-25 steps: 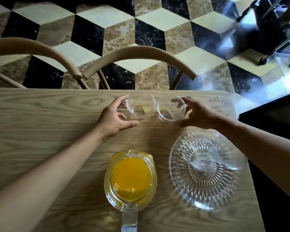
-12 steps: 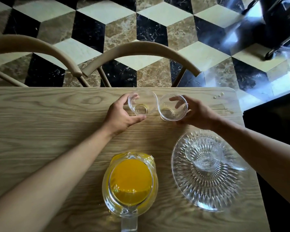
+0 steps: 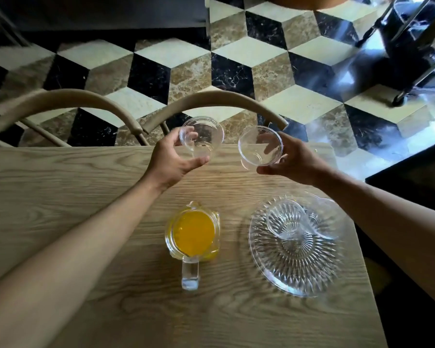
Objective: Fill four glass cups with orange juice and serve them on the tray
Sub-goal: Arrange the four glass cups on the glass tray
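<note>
Clear glass fills both of our hands. Our left hand [image 3: 170, 163] grips one glass cup [image 3: 201, 135], thumb along its near side and fingers curled round the far side, showing through the wall. Our right hand [image 3: 295, 162] grips a second glass cup [image 3: 259, 146] the same way, thumb below and fingers behind. Both cups are held over the far edge of the counter [image 3: 60, 197], a little apart from each other, tilted so that we look into their mouths. We cannot tell for sure whether anything lies in their bottoms; they look empty of juice.

Nearer to us, about the middle of the counter, stands a glass pitcher [image 3: 192, 233] of orange juice, its handle pointing toward us and its spout toward the far side. Just to its right lies the cut-glass tray [image 3: 294, 270], round and ribbed, close to the counter's right edge. On the far part of the tray sit more glass cups [image 3: 286, 219]; the glass on glass blurs their outlines, and we cannot count them with certainty.

Beyond the counter's far edge two curved wooden chair backs [image 3: 211, 101] stand side by side on a floor [image 3: 236, 51] of black, cream and brown tiles.
</note>
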`<state>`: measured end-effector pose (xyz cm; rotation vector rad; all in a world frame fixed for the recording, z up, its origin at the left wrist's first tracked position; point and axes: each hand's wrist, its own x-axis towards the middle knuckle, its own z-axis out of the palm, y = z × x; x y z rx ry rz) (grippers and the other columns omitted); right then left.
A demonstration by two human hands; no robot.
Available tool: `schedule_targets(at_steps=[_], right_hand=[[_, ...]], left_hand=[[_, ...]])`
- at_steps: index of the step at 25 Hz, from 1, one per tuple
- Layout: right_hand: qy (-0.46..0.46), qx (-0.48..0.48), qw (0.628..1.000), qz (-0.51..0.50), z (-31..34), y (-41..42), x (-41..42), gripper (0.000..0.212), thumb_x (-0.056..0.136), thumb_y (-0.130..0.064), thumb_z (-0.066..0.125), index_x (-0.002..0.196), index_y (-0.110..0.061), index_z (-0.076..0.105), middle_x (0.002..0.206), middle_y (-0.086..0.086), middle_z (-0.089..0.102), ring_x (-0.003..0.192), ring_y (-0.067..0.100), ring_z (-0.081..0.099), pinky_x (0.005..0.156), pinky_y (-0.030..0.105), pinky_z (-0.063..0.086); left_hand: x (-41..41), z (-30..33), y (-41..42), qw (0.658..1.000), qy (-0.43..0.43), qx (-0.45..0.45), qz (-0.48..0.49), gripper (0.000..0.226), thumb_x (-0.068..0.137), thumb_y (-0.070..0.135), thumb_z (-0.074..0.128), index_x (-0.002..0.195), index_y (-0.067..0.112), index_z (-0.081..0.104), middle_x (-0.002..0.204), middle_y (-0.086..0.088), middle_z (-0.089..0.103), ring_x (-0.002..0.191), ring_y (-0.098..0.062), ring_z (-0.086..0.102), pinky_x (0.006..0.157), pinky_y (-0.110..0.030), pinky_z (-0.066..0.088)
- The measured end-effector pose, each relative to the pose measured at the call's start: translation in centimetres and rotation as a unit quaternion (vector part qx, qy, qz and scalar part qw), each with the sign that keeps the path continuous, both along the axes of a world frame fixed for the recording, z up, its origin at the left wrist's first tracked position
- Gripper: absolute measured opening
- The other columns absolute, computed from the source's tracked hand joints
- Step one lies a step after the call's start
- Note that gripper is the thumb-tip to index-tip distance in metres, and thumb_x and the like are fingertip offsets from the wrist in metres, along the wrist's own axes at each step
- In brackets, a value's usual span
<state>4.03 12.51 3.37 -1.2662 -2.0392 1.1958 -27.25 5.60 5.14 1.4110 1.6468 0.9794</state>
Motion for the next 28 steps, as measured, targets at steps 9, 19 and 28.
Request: schedule_targets(at_steps=[9,19,28], right_hand=[[0.036,0.065,0.997,-0.036,11.5,-5.5,3.6,0.068,0.056,-0.058,0.093,0.115,-0.058,0.059,0.125,0.006,0.068,0.108,0.029,0.07,0.096,0.048,0.059],[0.022,0.059,0.995,-0.083,11.6,-15.1,11.3,0.074,0.056,-0.062,0.084,0.122,-0.037,0.06,0.104,-0.017,0.061,0.096,0.012,0.06,0.082,0.03,0.05],[-0.016,-0.003,0.989,-0.145,3.3,-23.4,15.5,0.074,0.069,-0.029,0.095,0.135,-0.021,0.061,0.119,0.002,0.063,0.102,0.016,0.061,0.077,0.016,0.044]], left_hand=[[4.2,15.9,-5.1,0.995,0.02,0.082,0.044,0.063,0.077,0.012,0.093,0.129,0.018,0.058,0.115,0.011,0.068,0.098,0.012,0.067,0.084,-0.008,0.053],[15.2,14.1,-15.7,0.997,-0.007,0.05,0.05,0.064,0.076,0.018,0.095,0.127,0.026,0.058,0.121,0.006,0.069,0.116,-0.014,0.067,0.104,-0.029,0.053],[20.5,4.0,-22.2,0.996,-0.022,-0.034,0.079,0.075,0.073,0.025,0.097,0.137,0.015,0.059,0.129,-0.004,0.068,0.114,-0.006,0.065,0.102,-0.021,0.053]])
